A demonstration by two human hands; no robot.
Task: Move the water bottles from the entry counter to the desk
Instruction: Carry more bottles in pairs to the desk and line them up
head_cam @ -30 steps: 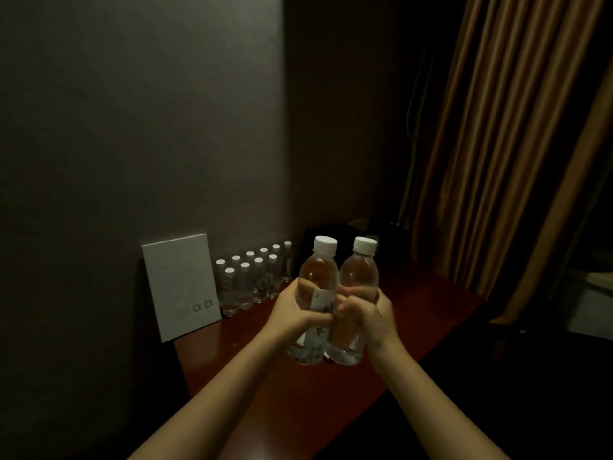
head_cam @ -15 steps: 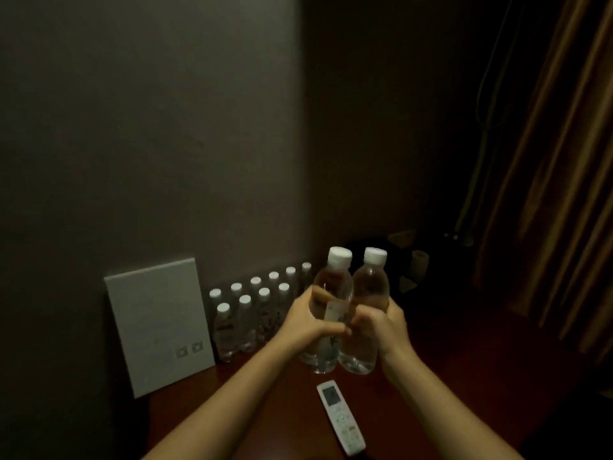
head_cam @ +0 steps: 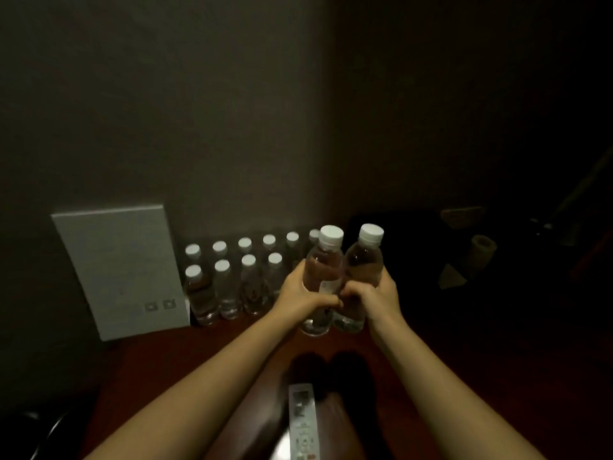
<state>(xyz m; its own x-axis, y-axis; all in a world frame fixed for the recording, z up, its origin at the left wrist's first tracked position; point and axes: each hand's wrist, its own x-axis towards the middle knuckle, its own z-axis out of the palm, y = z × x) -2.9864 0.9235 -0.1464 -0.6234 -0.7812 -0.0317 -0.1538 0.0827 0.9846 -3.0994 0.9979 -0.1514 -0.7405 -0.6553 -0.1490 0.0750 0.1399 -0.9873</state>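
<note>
- Now two water bottles (head_cam: pixel 338 283) are held upright over the desk (head_cam: pixel 464 376), the left hand (head_cam: pixel 298 293) wrapped around one, the right hand (head_cam: pixel 378 293) around the other.
- They are best lowered level beside the standing row (head_cam: pixel 232 280), and grips loosened only once bases are seated.

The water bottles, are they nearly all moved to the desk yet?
Many bottles already stand in two rows on the desk by the wall. In hand: the left hand grips one bottle and the right hand another, not yet set down. The entry counter is out of view, so what remains can't be told.
</note>
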